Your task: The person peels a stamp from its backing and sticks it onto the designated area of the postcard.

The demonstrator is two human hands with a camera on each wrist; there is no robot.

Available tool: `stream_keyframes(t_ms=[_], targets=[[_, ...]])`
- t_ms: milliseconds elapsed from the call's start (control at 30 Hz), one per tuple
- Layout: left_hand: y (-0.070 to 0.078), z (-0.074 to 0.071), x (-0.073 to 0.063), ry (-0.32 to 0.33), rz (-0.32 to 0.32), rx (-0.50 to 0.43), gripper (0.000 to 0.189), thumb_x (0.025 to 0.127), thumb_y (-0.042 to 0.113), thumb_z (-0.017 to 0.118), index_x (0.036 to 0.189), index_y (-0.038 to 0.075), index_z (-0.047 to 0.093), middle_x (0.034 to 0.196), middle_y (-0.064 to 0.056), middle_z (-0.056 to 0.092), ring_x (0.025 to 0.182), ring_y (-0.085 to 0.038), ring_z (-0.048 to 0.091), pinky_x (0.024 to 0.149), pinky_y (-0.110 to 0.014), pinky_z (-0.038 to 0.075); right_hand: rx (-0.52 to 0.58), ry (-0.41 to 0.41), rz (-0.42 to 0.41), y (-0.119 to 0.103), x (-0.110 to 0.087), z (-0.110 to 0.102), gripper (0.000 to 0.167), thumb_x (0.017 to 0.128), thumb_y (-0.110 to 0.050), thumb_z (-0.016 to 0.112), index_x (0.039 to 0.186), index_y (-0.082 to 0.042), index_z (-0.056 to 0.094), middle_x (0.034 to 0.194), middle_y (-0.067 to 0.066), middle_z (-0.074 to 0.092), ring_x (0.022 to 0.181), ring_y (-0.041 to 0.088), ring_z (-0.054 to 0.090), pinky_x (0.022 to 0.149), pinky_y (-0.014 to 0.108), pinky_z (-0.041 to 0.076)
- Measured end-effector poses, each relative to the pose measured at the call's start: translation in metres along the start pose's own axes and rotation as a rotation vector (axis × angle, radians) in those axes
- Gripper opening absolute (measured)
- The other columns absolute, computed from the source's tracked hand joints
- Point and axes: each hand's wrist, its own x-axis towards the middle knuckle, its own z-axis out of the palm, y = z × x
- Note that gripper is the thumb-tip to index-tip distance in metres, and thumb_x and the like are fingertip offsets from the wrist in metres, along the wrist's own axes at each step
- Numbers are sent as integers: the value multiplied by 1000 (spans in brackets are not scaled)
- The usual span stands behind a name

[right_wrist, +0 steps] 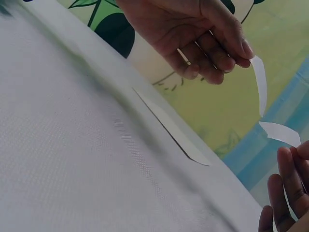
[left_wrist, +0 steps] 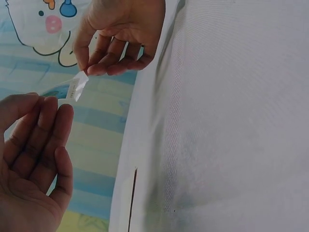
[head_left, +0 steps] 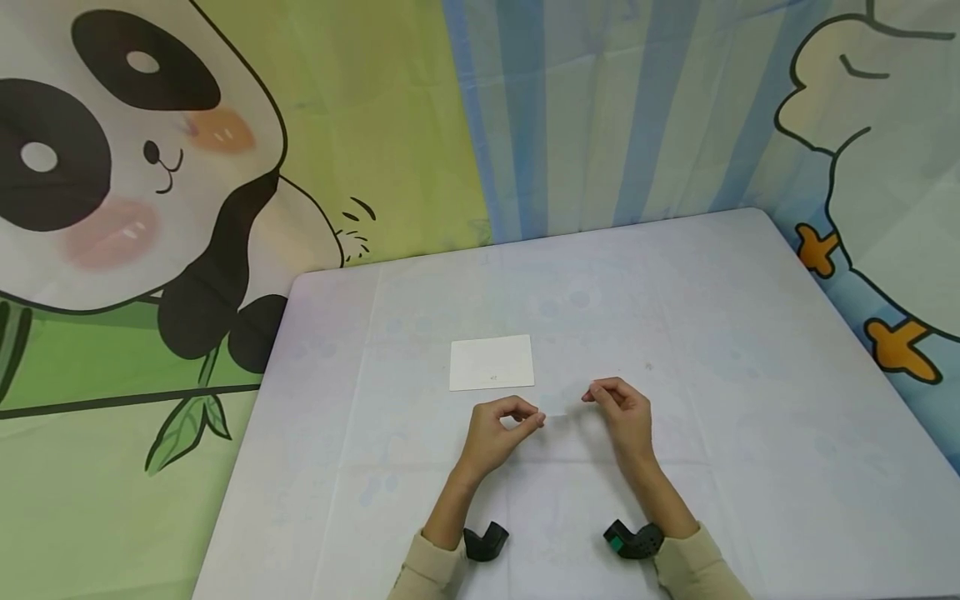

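Observation:
Above the table, my left hand (head_left: pixel 495 433) and right hand (head_left: pixel 626 412) face each other with fingertips a short way apart. From my left thumb and fingertips hangs a narrow white strip (right_wrist: pixel 260 82) in the right wrist view. A second short white strip (right_wrist: pixel 280 132) is pinched by my right fingers, its end close to the first one's lower tip. Small print shows on a white piece (left_wrist: pixel 77 87) between the hands in the left wrist view. Just beyond my left hand lies a flat white card (head_left: pixel 491 362) with a tiny mark near its lower edge.
A pale cloth (head_left: pixel 420 508) covers the table. Behind it hangs a printed backdrop (head_left: pixel 390 125) with a panda and stripes, continuing at the right. Black wrist devices (head_left: pixel 486 542) sit at both beige cuffs.

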Motion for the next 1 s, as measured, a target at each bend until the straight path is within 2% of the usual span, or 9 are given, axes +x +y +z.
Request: stream_keyframes(t_ms=[200, 367, 500, 667, 800, 1000], targets=[[-1, 0, 0, 3, -5, 1, 4, 82, 4, 69, 81, 0, 69, 74, -8, 69, 68, -13, 57, 65, -48, 47, -119, 150, 68, -1, 6, -11, 22, 86, -10, 66, 90, 11, 63, 72, 7, 66, 70, 16, 64, 72, 21, 48], [0, 0, 0, 9, 7, -5, 5, 82, 3, 69, 80, -2, 68, 74, -9, 68, 67, -14, 58, 64, -48, 47, -399, 256, 92, 0, 9, -24, 19, 87, -21, 66, 88, -3, 69, 72, 2, 68, 65, 16, 61, 56, 18, 43], [1, 0, 0, 6, 8, -13, 5, 82, 2, 68, 80, -3, 68, 74, -10, 69, 67, -14, 58, 64, -47, 47, -573, 288, 41, 1, 10, -29, 16, 86, -25, 66, 84, -10, 71, 71, 1, 68, 59, 12, 59, 47, 18, 38], [0, 0, -1, 4, 8, -11, 4, 82, 2, 68, 80, -2, 68, 75, -9, 69, 67, -13, 58, 64, -43, 48, -732, 354, -43, 1, 12, -33, 11, 84, -18, 66, 80, -10, 72, 69, 1, 68, 58, 3, 58, 52, 14, 40], [0, 1, -1, 1, 5, -12, 4, 82, 2, 68, 81, -2, 68, 75, -9, 69, 68, -13, 58, 64, -44, 48, -824, 390, -99, 4, 13, -37, 11, 82, -13, 65, 76, -6, 70, 65, 4, 65, 57, 11, 57, 53, 16, 40], [0, 0, -1, -9, 3, -5, 5, 82, 3, 68, 82, -2, 69, 76, -8, 69, 68, -14, 59, 64, -40, 48, -924, 394, -141, 5, 14, -40, 11, 76, -6, 61, 66, -4, 64, 54, 5, 58, 51, 24, 53, 54, 35, 40]])
